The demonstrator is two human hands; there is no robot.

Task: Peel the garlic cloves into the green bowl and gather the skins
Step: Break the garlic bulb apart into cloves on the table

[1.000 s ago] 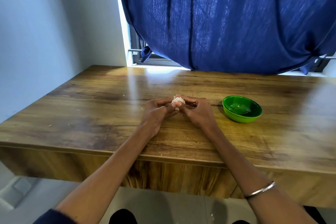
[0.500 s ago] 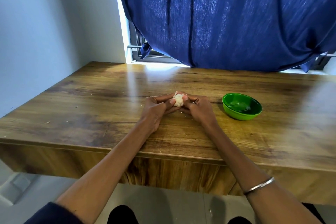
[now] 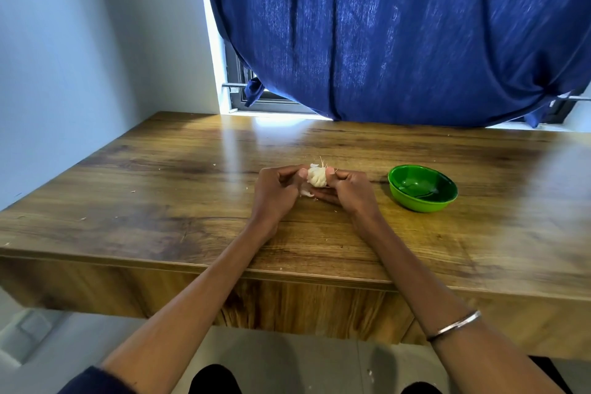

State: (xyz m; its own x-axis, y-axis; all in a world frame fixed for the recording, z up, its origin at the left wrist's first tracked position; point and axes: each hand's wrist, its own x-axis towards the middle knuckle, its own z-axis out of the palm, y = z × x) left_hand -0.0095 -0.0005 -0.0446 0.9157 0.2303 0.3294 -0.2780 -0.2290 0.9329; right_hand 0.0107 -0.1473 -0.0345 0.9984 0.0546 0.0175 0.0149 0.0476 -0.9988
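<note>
**Both hands on the garlic at the middle of the table**

At the left of the frame a pale bluish-white wall [image 3: 80,57] runs down to the brown wood-grain table [image 3: 160,201], which spans the whole width of the picture. A few tiny pale flecks lie scattered on its left half.

Just left of centre, the left hand [image 3: 275,192] has its fingers curled, and its thumb and fingertips pinch the left side of a whitish, papery garlic bulb [image 3: 317,176]. The bulb sits between the two hands, a little above the tabletop, with thin dry root threads sticking up from its top. A small white scrap of garlic skin [image 3: 307,192] shows just below the bulb, by the left hand's fingers; whether it lies on the wood or hangs from the bulb is hard to tell.

The right hand [image 3: 350,193] grips the bulb's right side, thumb on top and fingers curled beneath. A thin silver metal bangle [image 3: 454,325] circles that forearm at the lower right.

Right of the hands, near them but apart, stands the round green plastic bowl [image 3: 422,187] on the table. Across the upper centre and right hangs a dark blue fabric curtain [image 3: 399,35].
</note>
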